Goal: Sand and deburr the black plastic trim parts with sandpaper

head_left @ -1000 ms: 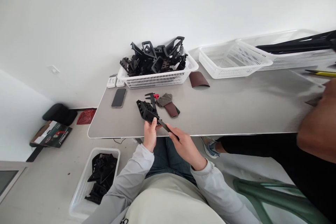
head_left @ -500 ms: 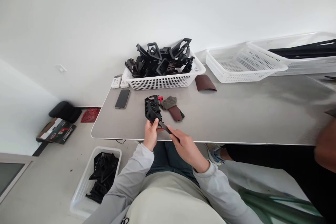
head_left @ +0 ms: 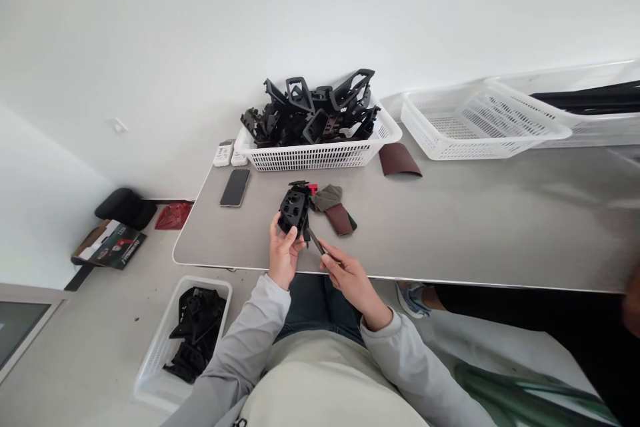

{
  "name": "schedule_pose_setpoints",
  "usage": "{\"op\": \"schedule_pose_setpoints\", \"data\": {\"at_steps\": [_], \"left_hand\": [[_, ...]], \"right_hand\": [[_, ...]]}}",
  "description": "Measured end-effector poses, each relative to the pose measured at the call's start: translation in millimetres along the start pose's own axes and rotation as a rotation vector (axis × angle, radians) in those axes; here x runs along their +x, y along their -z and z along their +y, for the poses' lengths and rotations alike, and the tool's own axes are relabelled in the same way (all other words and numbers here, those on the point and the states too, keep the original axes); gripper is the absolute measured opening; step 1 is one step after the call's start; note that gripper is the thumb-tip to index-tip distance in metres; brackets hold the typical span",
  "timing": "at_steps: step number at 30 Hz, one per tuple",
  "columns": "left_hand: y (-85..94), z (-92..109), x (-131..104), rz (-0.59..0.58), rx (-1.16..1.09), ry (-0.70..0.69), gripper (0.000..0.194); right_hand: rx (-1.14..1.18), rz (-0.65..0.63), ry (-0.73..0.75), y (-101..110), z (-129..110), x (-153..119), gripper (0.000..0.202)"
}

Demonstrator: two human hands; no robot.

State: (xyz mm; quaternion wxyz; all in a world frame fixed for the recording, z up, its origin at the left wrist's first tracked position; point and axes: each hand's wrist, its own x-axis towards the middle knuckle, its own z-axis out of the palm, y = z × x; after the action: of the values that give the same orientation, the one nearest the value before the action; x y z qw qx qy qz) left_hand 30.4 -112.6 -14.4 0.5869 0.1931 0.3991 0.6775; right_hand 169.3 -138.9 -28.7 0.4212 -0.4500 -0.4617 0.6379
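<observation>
My left hand (head_left: pixel 284 255) grips a black molded plastic part (head_left: pixel 294 207) by its near end, above the table's front edge. Holes and raised bosses show on the part's upper face. In my right hand (head_left: pixel 350 280) is a thin dark strip-like tool (head_left: pixel 316 241), pinched between thumb and fingers. The tool's far tip lies at the right side of the part; I cannot tell whether it touches. Just beyond are a grey cloth (head_left: pixel 327 197), a folded brown sheet like sandpaper (head_left: pixel 339 219) and a small red object (head_left: pixel 313 188).
A white basket (head_left: pixel 315 159) heaped with black plastic parts stands at the back, beside a curved brown sheet (head_left: pixel 400 161). Another white basket (head_left: pixel 460 147) is to its right. A phone (head_left: pixel 235 188) lies left. On the floor, a white bin (head_left: pixel 145 367) holds black parts. Another person's leg (head_left: pixel 500 300) is at right.
The black part has turned in my left hand, showing more of its holed face. My right hand has shifted slightly down, drawing the tool's tip toward the part's right side.
</observation>
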Motion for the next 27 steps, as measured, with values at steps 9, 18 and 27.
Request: {"op": "schedule_pose_setpoints", "data": {"at_steps": [9, 18, 27], "left_hand": [[5.4, -2, 4, -0.023, -0.022, -0.019, 0.038], [9.2, -2, 5, -0.027, -0.075, 0.02, 0.036], [6.3, 1, 5, -0.047, -0.102, 0.009, 0.037]], "right_hand": [[-0.141, -0.014, 0.076, 2, -1, 8, 0.061], [-0.26, -0.156, 0.072, -2, -14, 13, 0.057], [-0.293, -0.16, 0.066, 2, -15, 14, 0.057]]}}
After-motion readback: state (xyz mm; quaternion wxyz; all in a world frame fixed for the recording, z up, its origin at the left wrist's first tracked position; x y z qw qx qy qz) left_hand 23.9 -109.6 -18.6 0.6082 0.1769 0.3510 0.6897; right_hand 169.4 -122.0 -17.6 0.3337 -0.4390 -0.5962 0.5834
